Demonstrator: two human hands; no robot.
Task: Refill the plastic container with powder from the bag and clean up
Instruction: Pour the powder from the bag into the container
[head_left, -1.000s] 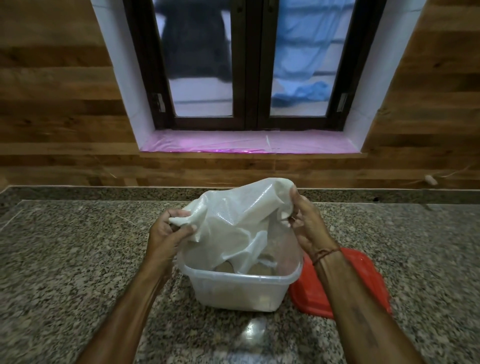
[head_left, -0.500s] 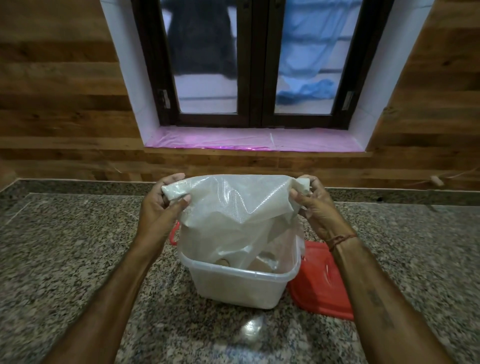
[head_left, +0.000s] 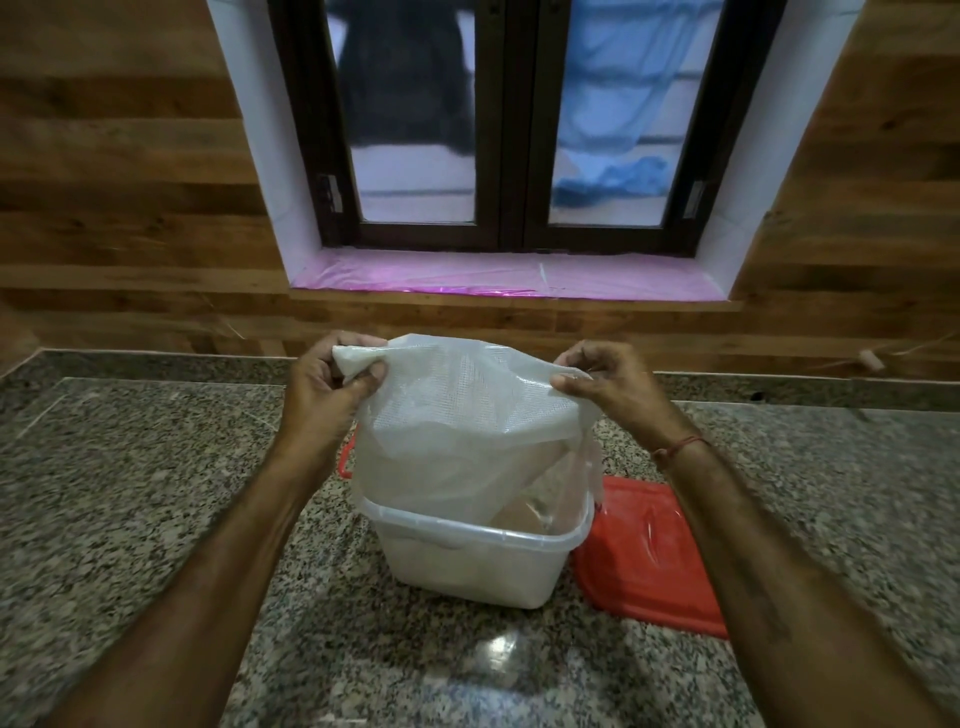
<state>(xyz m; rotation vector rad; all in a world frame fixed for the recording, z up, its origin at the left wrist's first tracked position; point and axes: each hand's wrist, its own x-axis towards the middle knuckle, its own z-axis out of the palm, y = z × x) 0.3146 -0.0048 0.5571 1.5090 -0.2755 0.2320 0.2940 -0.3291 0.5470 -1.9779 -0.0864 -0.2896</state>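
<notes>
Raised and spread wider than a second ago, the translucent woven bag (head_left: 467, 426) hangs with its lower end inside the clear plastic container (head_left: 467, 566). The container stands on the granite countertop (head_left: 156, 493), with a red lid (head_left: 654, 561) just beside it on the right. The left hand (head_left: 332, 384) clamps the bag's left top corner; the right hand (head_left: 613, 384) pinches its right corner. A dark-framed window (head_left: 511, 130) lies beyond.

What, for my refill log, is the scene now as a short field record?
bag: white, held over the container, lower end inside it
left hand: grips the bag's upper left corner
right hand: pinches the bag's upper right corner
container: translucent, open, on the counter
powder: brownish, at the bag's lower end
lid: red, on the counter, right of the container
</notes>
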